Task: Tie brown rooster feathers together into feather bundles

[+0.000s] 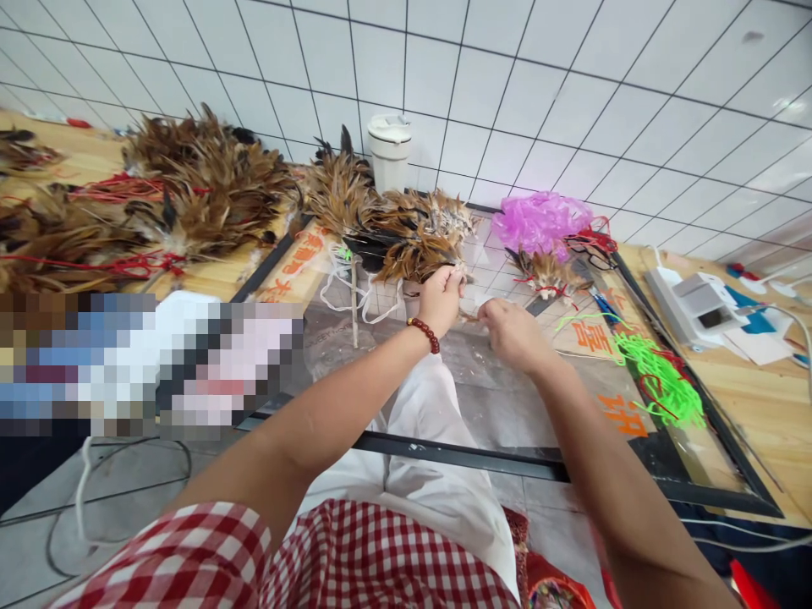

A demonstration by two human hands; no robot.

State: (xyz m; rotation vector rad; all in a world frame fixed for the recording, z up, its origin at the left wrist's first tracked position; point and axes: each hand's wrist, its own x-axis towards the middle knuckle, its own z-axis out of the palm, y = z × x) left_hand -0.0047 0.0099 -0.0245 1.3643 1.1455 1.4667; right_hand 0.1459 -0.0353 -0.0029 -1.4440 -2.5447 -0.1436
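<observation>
At the centre of the frame, the left hand [442,296] closes at the pale quill end of a bunch of brown and black feathers [415,254], which points up and left. The right hand [511,334], lower right, pinches a thin brown strand [468,316] running sideways between both hands; the left is nearer the bunch. Transparent tabletop [488,406] stretches below, to its black frame edge [463,454].
</observation>
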